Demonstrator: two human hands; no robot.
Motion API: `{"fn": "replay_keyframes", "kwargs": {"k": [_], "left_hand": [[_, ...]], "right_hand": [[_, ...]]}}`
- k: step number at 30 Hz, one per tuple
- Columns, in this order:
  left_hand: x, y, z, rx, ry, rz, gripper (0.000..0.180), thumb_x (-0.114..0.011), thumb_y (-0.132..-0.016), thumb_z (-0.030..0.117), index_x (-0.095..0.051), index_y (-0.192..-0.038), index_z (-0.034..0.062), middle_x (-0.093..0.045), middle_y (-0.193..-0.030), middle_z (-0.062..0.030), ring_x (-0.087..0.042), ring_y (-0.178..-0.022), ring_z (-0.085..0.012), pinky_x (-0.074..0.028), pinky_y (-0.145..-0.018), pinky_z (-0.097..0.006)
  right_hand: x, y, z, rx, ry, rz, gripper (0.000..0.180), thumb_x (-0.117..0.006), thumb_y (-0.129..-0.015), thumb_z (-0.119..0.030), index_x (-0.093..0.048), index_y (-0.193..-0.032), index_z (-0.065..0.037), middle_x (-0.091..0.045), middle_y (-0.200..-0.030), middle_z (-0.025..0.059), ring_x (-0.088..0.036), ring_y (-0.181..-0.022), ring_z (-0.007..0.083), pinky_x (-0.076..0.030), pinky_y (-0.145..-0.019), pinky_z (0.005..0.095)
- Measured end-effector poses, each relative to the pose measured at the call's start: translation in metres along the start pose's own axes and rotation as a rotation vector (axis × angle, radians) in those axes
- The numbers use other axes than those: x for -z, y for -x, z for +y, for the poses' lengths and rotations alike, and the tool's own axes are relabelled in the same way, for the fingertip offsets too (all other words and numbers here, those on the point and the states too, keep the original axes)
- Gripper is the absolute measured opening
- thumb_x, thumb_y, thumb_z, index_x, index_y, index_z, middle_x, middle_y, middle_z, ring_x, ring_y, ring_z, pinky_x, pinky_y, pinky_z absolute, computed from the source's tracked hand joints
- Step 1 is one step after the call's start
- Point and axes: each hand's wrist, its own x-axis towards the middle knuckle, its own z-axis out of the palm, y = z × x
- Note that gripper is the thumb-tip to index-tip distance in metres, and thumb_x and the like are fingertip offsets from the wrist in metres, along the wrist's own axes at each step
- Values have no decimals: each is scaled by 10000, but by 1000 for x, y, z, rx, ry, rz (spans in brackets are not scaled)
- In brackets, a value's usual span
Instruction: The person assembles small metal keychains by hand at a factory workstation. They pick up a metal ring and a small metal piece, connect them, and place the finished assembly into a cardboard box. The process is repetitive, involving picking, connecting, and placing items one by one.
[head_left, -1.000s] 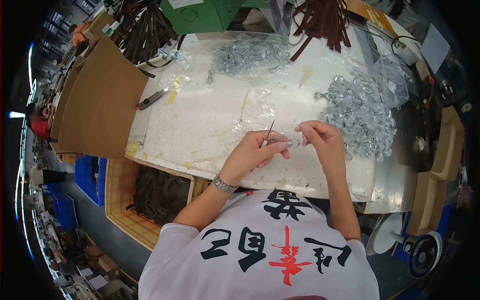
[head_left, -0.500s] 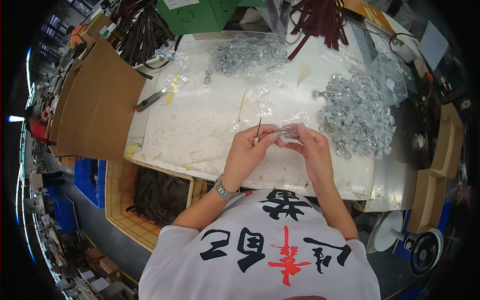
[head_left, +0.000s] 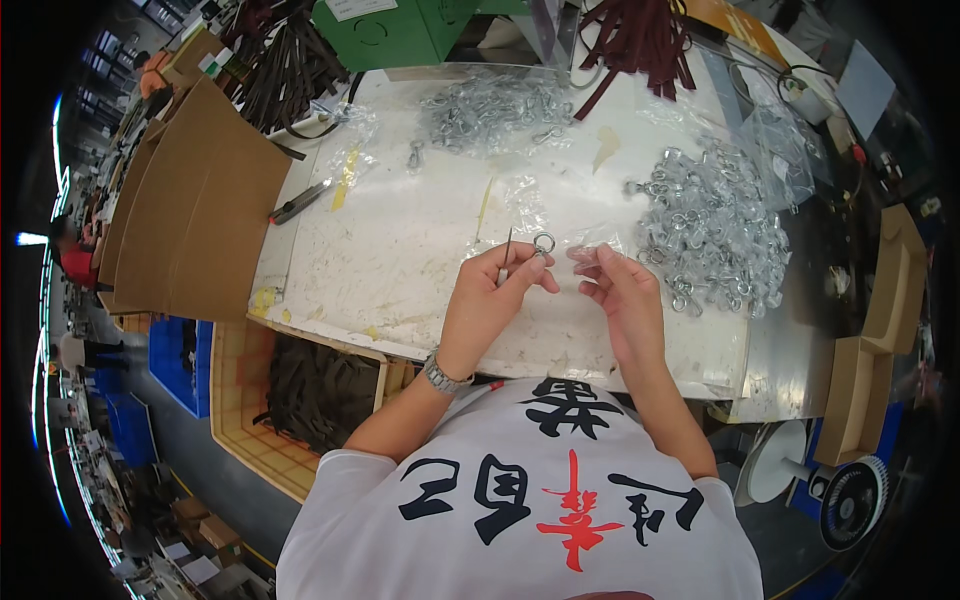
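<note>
My left hand [head_left: 492, 300] pinches a metal snap hook with a round ring [head_left: 544, 243], the ring standing up past the fingertips. A thin pointed tool [head_left: 507, 249] also sticks up between the fingers of that hand; its lower part is mostly covered. A short gap to the right, my right hand [head_left: 627, 295] is closed on a small clear plastic bag [head_left: 582, 255], held between thumb and forefinger. Both hands are over the near part of the white worktable [head_left: 400, 250]. Clear plastic scraps [head_left: 527, 200] lie just beyond them.
A heap of bagged metal hooks [head_left: 715, 230] covers the table's right side; another pile of hooks [head_left: 490, 110] lies at the back. Pliers-like cutters [head_left: 298, 203] rest near a cardboard box [head_left: 205, 200]. Dark red straps [head_left: 640, 45] hang behind. A yellow crate [head_left: 245, 420] stands below left.
My hands have moved apart. The hook and ring, earlier inside the plastic between both hands, are now out of the bag in my left hand; the bag stays in my right.
</note>
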Motion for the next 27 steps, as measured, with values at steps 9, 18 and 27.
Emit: {"fn": "replay_keyframes", "kwargs": {"k": [9,18,27], "left_hand": [[14,8,7,93,149,-43,181,-693,-1025,134,-773,-1100,-11,-626,-774,48,-371,-543,9,-258,-483,-203],[3,10,4,5,-18,15,206,-675,-1030,123,-754,-1171,-4,-782,-912,-40,-431,-548,3,-325,-488,-177],[-5,7,-6,-105,-128,-12,361,-642,-1045,95,-625,-1393,2,-765,-877,-5,-421,-584,13,-354,-514,-181]], "right_hand": [[9,-4,-1,-26,-27,-60,276,-660,-1068,-240,-751,-1132,13,-789,-1118,149,-760,-959,186,-592,-870,326],[6,-3,0,-37,-20,-65,298,-657,-1068,-228,-740,-1136,51,-790,-1089,147,-773,-949,199,-608,-892,340],[-3,1,3,58,145,-65,312,-637,-1079,-229,-773,-1155,41,-796,-1050,98,-742,-959,143,-576,-936,315]]}}
